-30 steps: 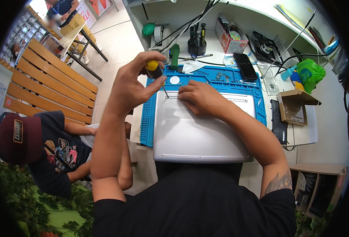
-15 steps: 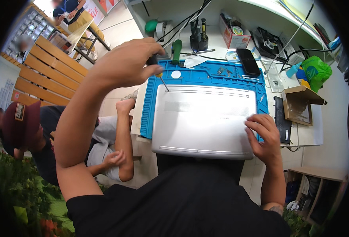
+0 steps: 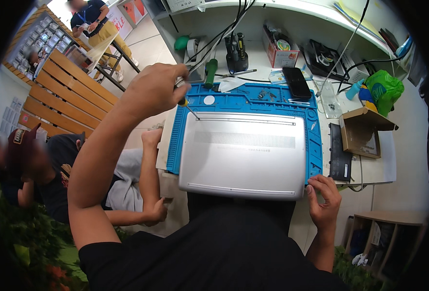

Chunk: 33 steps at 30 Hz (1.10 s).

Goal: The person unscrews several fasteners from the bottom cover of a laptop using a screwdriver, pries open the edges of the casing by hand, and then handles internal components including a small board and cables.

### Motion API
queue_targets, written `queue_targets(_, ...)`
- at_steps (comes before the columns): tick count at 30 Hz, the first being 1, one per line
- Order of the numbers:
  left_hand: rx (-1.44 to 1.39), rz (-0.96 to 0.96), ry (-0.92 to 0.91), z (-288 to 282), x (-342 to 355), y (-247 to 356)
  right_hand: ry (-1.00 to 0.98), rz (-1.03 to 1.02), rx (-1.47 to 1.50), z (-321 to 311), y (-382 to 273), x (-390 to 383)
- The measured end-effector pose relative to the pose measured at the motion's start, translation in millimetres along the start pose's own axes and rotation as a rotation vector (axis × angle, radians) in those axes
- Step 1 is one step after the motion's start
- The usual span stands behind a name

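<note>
Laptop on a mat at the worktop's near edge

The laptop (image 3: 243, 155) lies on the mat (image 3: 253, 99); a phone (image 3: 297, 83) sits at the mat's far right corner, a cardboard box (image 3: 362, 133) right of it, and a tool holder (image 3: 236, 56) behind.

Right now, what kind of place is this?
Likely an electronics repair counter in a shop. A silver laptop lies underside-up on a blue silicone work mat, the left hand holds a small screwdriver at its corner, and a black holder of tools stands behind.
</note>
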State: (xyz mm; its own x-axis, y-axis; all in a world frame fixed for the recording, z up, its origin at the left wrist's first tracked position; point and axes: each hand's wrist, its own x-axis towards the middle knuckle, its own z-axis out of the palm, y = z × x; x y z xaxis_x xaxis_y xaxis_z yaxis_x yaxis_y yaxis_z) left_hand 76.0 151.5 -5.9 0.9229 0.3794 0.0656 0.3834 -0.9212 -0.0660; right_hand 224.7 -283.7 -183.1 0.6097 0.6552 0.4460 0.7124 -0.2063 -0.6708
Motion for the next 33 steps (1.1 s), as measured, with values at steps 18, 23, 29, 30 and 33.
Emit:
queue_targets(18, -0.171, 0.002, -0.051, 1.7, -2.3, -19.0, 0.015, 0.008, 0.043, -0.1, 0.4, 8.5)
queue_targets(23, -0.077, -0.047, -0.057, -0.8, -4.6, -12.9, -0.055, 0.174, 0.077, 1.5, -2.6, 4.1)
queue_targets(29, -0.077, -0.026, -0.017, -2.2, -3.2, -16.4, -0.2, 0.543, 0.131, 11.4, -11.8, -15.0)
queue_targets(30, -0.006, -0.055, -0.054, -2.4, -3.2, -17.0, -0.188, 0.553, 0.148, 13.0, -11.6, -17.2)
queue_targets(33, -0.288, 0.198, 0.009, -4.0, -2.5, -18.7, -0.212, 0.617, 0.222, 13.7, -8.7, -21.4)
